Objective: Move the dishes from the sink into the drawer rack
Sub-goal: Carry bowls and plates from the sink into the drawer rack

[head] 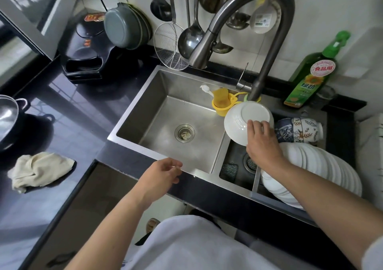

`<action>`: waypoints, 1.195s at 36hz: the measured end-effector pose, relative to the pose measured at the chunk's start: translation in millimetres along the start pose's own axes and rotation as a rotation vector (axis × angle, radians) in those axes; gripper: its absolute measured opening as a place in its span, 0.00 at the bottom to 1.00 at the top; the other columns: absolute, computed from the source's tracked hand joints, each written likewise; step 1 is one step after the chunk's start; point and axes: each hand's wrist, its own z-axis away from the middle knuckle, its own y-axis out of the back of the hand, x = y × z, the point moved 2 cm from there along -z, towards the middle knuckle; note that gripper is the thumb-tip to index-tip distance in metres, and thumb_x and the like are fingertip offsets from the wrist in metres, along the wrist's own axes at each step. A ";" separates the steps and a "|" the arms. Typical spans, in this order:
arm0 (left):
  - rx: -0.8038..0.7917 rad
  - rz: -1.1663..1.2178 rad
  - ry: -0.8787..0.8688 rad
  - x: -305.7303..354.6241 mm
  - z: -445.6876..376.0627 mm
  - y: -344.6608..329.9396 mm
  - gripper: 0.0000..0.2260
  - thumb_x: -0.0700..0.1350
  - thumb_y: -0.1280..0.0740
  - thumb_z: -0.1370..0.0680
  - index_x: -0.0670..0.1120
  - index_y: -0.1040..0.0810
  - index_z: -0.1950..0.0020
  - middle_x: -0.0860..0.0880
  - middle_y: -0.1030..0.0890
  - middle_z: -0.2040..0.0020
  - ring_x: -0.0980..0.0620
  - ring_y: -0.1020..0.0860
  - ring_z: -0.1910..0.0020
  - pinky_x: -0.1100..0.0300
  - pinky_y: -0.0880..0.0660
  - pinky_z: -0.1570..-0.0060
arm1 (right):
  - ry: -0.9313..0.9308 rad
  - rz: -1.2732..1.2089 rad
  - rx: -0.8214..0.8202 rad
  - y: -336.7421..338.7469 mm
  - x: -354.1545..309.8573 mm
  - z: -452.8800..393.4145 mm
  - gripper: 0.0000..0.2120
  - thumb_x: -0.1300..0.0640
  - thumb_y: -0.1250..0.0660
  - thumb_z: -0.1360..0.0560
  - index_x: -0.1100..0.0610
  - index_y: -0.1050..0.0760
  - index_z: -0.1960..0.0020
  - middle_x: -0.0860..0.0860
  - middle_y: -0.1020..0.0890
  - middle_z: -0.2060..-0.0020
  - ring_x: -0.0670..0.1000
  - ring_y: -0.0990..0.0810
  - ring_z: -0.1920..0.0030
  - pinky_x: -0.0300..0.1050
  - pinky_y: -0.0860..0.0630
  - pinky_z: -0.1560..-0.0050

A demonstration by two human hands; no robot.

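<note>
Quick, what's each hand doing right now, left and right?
Left hand: open, fingers loosely curled, holding nothing, by the steel sink's front rim.
Right hand: gripping the upturned round white ceramic bowl over the sink.

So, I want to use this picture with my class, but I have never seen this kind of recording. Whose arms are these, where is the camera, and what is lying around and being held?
No machine here: a person wears one wide-angle camera on the head, looking down, so the arms are that person's own. The right hand grips a white bowl, turned bottom-up, above the divider between the two sink basins. The left hand hangs relaxed over the sink's front edge and holds nothing. The big basin holds no dishes. The small basin on the right holds a row of white plates on edge and patterned bowls lying sideways. A yellow holder hangs below the tap. On the dark counter lie a crumpled cloth and a green soap bottle.
</note>
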 end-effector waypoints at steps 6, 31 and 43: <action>0.013 -0.015 0.000 -0.3 5.7 0.6 0.07 0.44 0.34 0.18 0.53 0.18 0.46 0.51 0.15 0.51 0.49 0.16 0.53 0.47 0.20 0.46 | 0.011 -0.021 0.042 3.2 4.8 0.1 0.35 0.57 0.28 0.30 0.67 0.37 0.28 0.60 0.29 0.44 0.61 0.30 0.44 0.57 0.24 0.50; -0.198 0.458 0.132 -2.2 9.0 -30.3 0.10 0.41 0.37 0.17 0.41 0.20 0.39 0.44 0.16 0.52 0.46 0.18 0.56 0.53 0.22 0.53 | 0.143 -0.332 0.654 50.7 24.6 59.9 0.37 0.56 0.22 0.33 0.68 0.30 0.29 0.62 0.30 0.41 0.64 0.28 0.40 0.59 0.20 0.44; -0.293 1.030 0.057 1.8 11.8 -39.1 0.22 0.61 0.34 0.20 0.50 0.21 0.31 0.42 0.21 0.34 0.44 0.24 0.36 0.45 0.32 0.26 | -0.506 -2.635 -0.193 79.3 -80.8 101.2 0.12 0.55 0.31 0.29 0.55 0.15 0.48 0.57 0.14 0.49 0.59 0.18 0.41 0.58 0.16 0.55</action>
